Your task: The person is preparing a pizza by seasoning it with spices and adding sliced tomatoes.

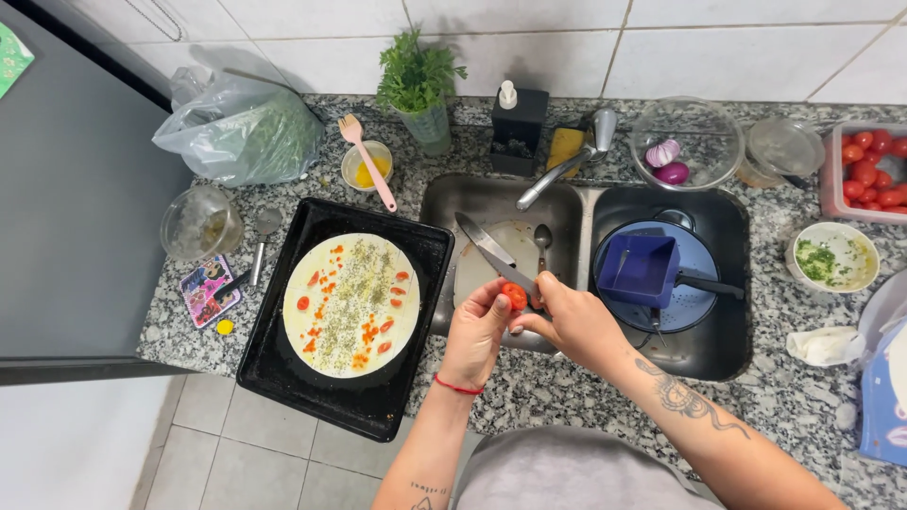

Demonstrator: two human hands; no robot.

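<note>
My left hand (pixel 475 332) pinches a small red cherry tomato (pixel 515 297) over the front rim of the sink. My right hand (pixel 574 319) grips a kitchen knife (pixel 488 249) whose blade points up and left and touches the tomato. Left of my hands lies a black baking tray (pixel 283 378) holding a round pale dough base (pixel 350 304), which is topped with dried herbs, tomato slices and orange bits.
A double sink (pixel 576 203) holds a plate, a spoon, a blue pot and a blue square container (pixel 640 269). On the granite counter stand a tub of cherry tomatoes (pixel 867 172), a glass bowl with red onion (pixel 685 144), a herb bowl (pixel 833 257), a soap dispenser (pixel 518 127) and a plastic bag (pixel 238 129).
</note>
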